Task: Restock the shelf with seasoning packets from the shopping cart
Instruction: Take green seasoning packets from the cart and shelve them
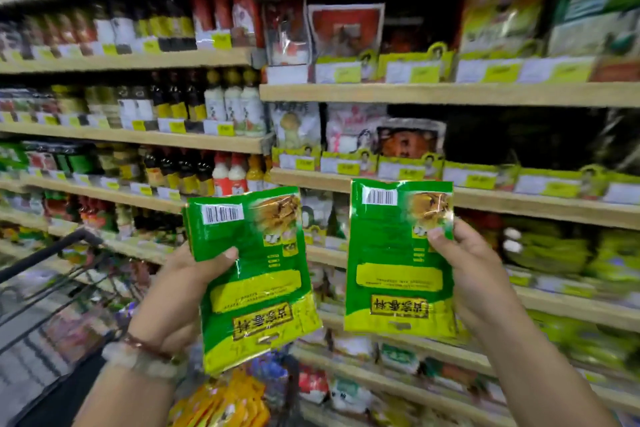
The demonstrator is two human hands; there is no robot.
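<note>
Shelf unit (450, 94) fills the background, several tiers, bottles at left, seasoning packs at right, yellow price tags along the edges. Shopping cart (52, 253) low at left, black frame, yellow packets inside at the bottom. Left hand (183, 291) holds a small stack of green packets (256, 274) upside down, thumb on front, fingers curled behind. Right hand (474, 274) pinches one green packet (398, 260), thumb on its right edge. Both are raised before the shelves, apart.

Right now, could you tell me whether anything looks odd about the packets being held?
Yes: both green packets, one in the left hand and one in the right hand, are upside down, their lettering inverted and barcodes on top.
</note>
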